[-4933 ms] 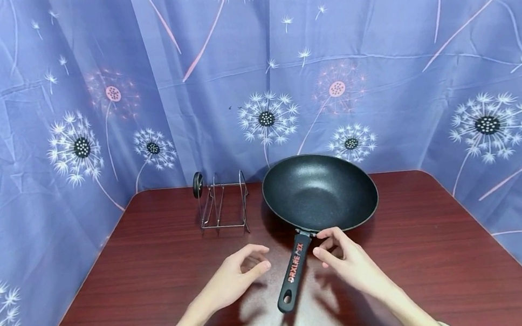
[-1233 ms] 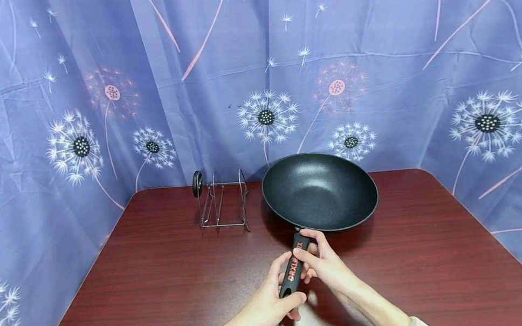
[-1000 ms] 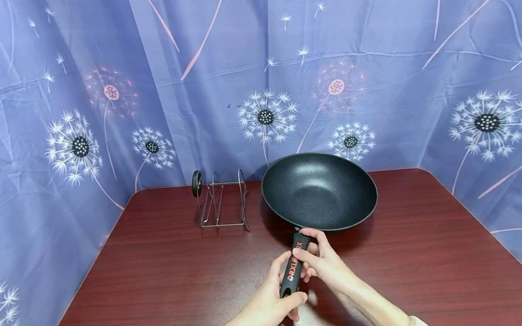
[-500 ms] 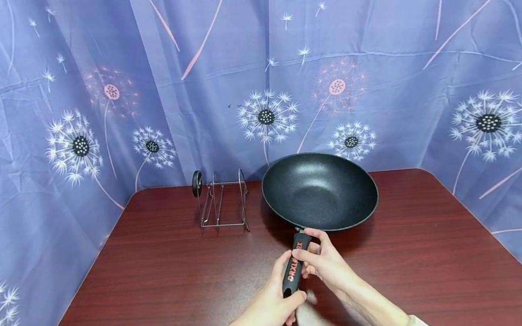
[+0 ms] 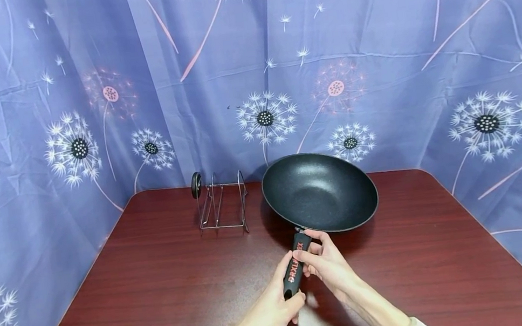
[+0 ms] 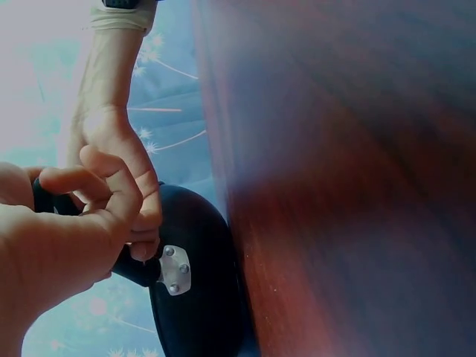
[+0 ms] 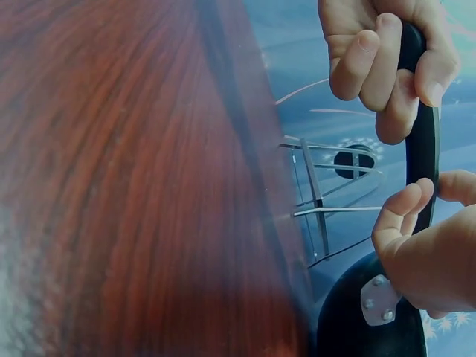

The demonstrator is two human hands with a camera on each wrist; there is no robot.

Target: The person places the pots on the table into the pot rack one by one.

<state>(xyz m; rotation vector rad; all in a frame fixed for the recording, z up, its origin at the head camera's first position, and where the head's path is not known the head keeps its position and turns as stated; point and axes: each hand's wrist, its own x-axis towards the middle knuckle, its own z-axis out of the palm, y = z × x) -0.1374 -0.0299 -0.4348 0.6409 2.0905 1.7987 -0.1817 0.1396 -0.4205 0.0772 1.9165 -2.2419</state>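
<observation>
A black wok point(image 5: 320, 194) with a lettered black handle point(image 5: 294, 274) stands on the table, its handle pointing toward me. My left hand point(image 5: 271, 309) holds the end of that handle, thumb on one side and fingers beneath, as the right wrist view shows. Higher up, close to the bowl, my right hand point(image 5: 328, 263) pinches the handle with the thumb on top. A riveted metal bracket point(image 7: 380, 300) joins handle and bowl in the right wrist view. In the left wrist view, curled fingers cover much of the handle.
A wire rack point(image 5: 221, 206) with a black round piece point(image 5: 196, 185) on its left side stands left of the wok. The reddish-brown wooden table point(image 5: 158, 284) ends at a blue dandelion-print curtain point(image 5: 216, 114) behind and on both sides.
Several seconds ago both hands hovered apart beside the handle; now both hold it. Over the last second my left hand has shifted slightly right, and the wok has stayed in place.
</observation>
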